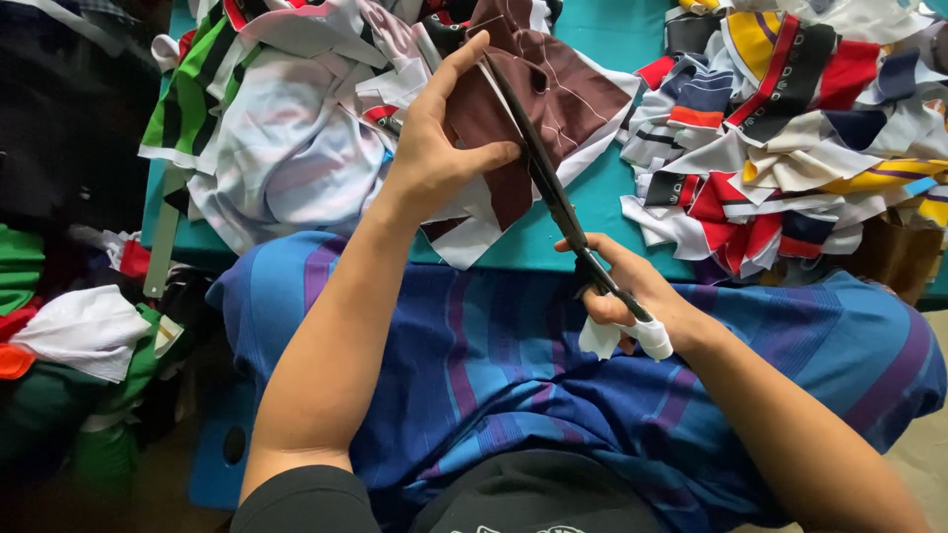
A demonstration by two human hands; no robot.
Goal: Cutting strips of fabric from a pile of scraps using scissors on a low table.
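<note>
We are looking down at our own two hands over the teal counter [612,202]. Our left hand [434,148] is gripping a brown piece of cloth [553,94] with white edging, thumb pressing on the near side and the index finger stretching up toward twelve o'clock along its top edge. The cloth is sitting at about twelve o'clock from the middle of the view, held up just above the counter.

Our right hand [627,286], at about four o'clock from the left one, is clenching the handles of long dark scissors [553,188]. The handles are wrapped in white tape [647,336]. The blades are running up toward eleven o'clock and lying right against the brown cloth, beside the left thumb; we cannot tell whether the blades are parted or closed.

At ten o'clock a heap of white, green and black fabric [286,128] is lying on the counter, touching the brown cloth. At two o'clock a pile of small striped scraps [790,128] in red, navy, yellow and white is spreading out, well apart from the scissors. A blue and purple striped cloth [513,365] is covering our lap below the counter edge.
</note>
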